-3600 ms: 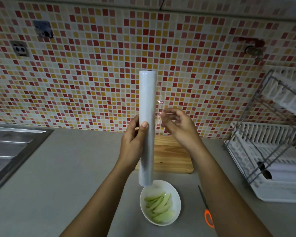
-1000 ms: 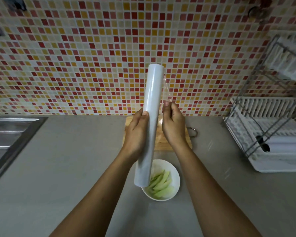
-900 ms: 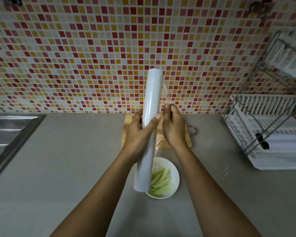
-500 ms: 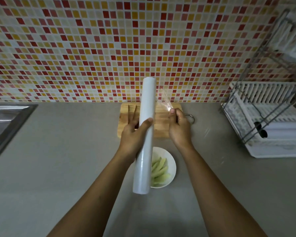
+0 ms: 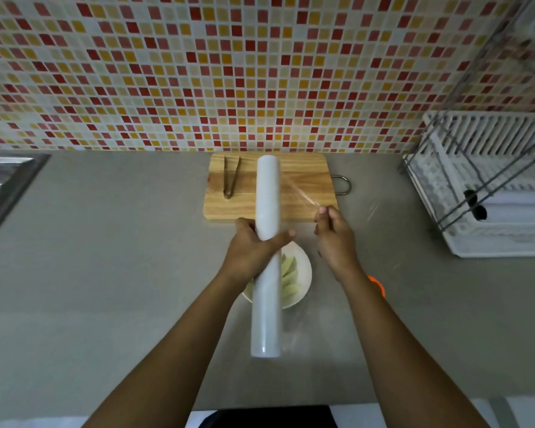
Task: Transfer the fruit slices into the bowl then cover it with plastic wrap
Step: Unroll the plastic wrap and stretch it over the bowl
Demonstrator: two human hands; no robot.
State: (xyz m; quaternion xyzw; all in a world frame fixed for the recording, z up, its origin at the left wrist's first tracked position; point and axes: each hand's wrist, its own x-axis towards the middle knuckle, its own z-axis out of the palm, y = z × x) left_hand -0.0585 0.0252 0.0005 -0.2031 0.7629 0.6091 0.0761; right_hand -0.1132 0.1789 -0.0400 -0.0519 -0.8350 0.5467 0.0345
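Observation:
A long white plastic wrap roll (image 5: 267,257) is held over the counter, pointing away from me. My left hand (image 5: 254,248) grips it near its middle, thumb across the top. My right hand (image 5: 332,234) pinches the free edge of the clear film (image 5: 300,193), which stretches thinly from the roll toward the right. Beneath the roll sits a white bowl (image 5: 305,274) with pale green fruit slices (image 5: 289,278), partly hidden by the roll and my left hand.
A wooden cutting board (image 5: 303,183) lies behind the bowl with metal tongs (image 5: 230,177) on it. An orange-handled tool (image 5: 379,285) peeks out beside my right forearm. A white dish rack (image 5: 488,186) stands at the right, a steel sink (image 5: 3,180) at the left.
The roll has come down from upright to nearly level over the bowl. My right hand has drawn the film edge out to the right, away from the roll.

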